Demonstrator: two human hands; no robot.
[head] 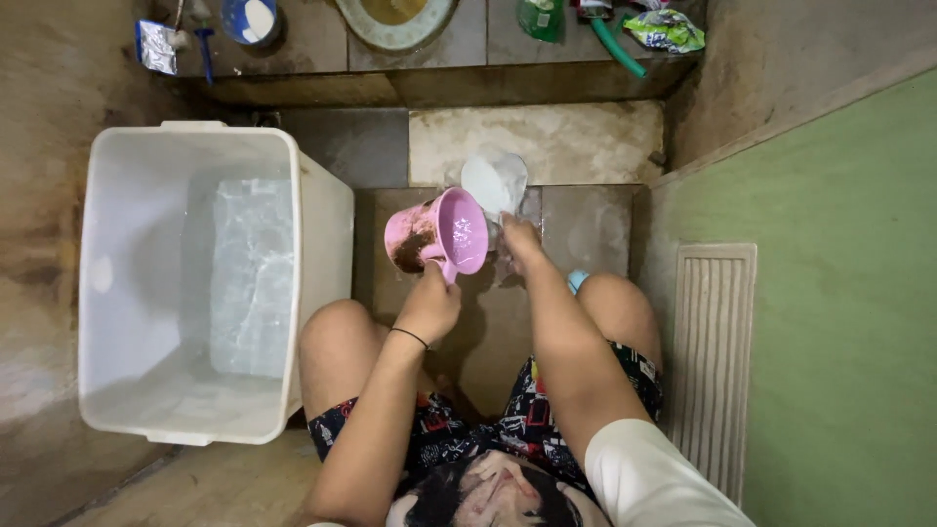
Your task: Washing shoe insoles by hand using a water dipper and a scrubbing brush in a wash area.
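Note:
My left hand (pixel 427 307) grips the handle of a pink plastic dipper (pixel 449 232), tilted on its side with its mouth facing right and a brown stain on its outer wall. My right hand (pixel 518 242) holds a white, glossy piece (pixel 493 181) just beyond the dipper; water runs over it and blurs its shape. Both hands sit above the wet tiled floor (pixel 576 146) between my bare knees.
A large white plastic tub (pixel 322 205) with shallow water stands at my left. A raised ledge (pixel 322 54) at the top carries a blue bowl (pixel 250 20), a round plate (pixel 395 21), packets and a green hose (pixel 617 49). A green wall (pixel 849 293) and ribbed panel (pixel 711 361) are at the right.

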